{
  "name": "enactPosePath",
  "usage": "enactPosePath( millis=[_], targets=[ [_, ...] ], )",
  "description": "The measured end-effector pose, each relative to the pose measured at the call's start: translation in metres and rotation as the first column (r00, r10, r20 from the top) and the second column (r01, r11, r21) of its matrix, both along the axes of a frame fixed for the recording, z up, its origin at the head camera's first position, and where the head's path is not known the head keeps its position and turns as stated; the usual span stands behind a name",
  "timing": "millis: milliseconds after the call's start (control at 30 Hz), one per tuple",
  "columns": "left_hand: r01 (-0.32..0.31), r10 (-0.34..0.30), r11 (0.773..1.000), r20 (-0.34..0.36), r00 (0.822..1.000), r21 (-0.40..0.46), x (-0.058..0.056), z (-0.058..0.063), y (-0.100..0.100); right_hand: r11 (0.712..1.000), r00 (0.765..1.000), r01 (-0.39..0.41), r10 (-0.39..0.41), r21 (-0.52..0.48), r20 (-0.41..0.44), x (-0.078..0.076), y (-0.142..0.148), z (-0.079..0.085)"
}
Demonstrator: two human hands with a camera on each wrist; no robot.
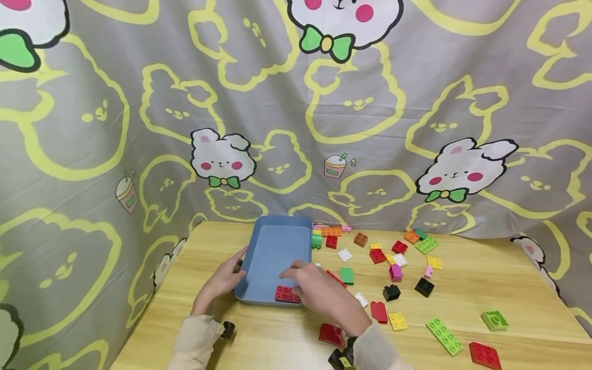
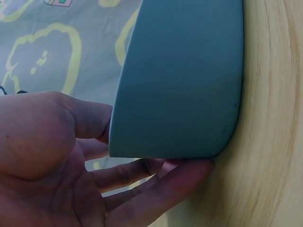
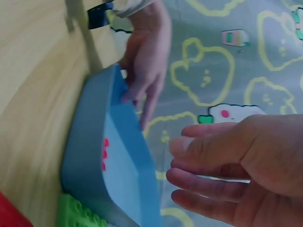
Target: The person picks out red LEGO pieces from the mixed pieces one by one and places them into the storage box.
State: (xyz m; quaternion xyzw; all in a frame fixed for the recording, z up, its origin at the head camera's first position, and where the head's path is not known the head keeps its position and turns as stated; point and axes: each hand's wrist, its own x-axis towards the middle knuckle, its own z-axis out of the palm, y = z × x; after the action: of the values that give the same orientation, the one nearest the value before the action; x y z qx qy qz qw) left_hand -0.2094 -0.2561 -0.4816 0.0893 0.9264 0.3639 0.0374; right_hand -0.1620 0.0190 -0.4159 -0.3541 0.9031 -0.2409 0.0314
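Observation:
A blue rectangular tray (image 1: 270, 246) lies on the wooden table. My left hand (image 1: 224, 281) holds its left side, the thumb over the rim and the fingers against the outer wall, as the left wrist view shows of the tray wall (image 2: 180, 80). Inside the tray, at its front right corner, sits a red toy brick (image 1: 285, 294) with studs up. Over that corner hovers my right hand (image 1: 321, 293), overlapping the brick's end in the head view. In the right wrist view the right hand (image 3: 241, 170) has loosely bent fingers with nothing between them, above the tray's rim.
Loose toy bricks in several colours spread right of the tray, among them a green plate (image 1: 347, 276), a black brick (image 1: 391, 292) and a long lime brick (image 1: 444, 336). A dark red brick (image 1: 330, 333) lies beneath the right forearm. A patterned curtain (image 1: 287, 113) hangs behind the table.

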Motion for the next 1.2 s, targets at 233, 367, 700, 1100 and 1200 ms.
enactPosePath(
  millis=[233, 367, 700, 1100, 1200],
  targets=[
    [0.008, -0.009, 1.000, 0.014, 1.000, 0.026, 0.001, 0.003, 0.000, 0.995, 0.991, 0.020, -0.033, -0.102, -0.129, 0.020, 0.032, 0.007],
    [0.012, -0.013, 0.999, 0.016, 1.000, 0.030, 0.000, 0.004, 0.001, 0.992, 0.989, 0.045, -0.061, -0.122, -0.132, 0.031, 0.050, 0.006],
    [-0.008, 0.008, 1.000, 0.007, 1.000, 0.026, -0.001, 0.002, 0.002, 0.993, 0.985, 0.115, -0.110, -0.033, 0.131, 0.045, 0.072, -0.011],
    [0.000, 0.000, 1.000, 0.005, 1.000, 0.017, -0.004, -0.001, 0.002, 0.994, 0.960, 0.077, -0.094, 0.076, 0.263, 0.052, 0.066, -0.036],
    [-0.004, 0.004, 1.000, 0.007, 1.000, 0.013, -0.004, -0.001, 0.002, 0.990, 0.967, 0.067, -0.095, 0.122, 0.237, 0.053, 0.061, -0.042]
  ],
)
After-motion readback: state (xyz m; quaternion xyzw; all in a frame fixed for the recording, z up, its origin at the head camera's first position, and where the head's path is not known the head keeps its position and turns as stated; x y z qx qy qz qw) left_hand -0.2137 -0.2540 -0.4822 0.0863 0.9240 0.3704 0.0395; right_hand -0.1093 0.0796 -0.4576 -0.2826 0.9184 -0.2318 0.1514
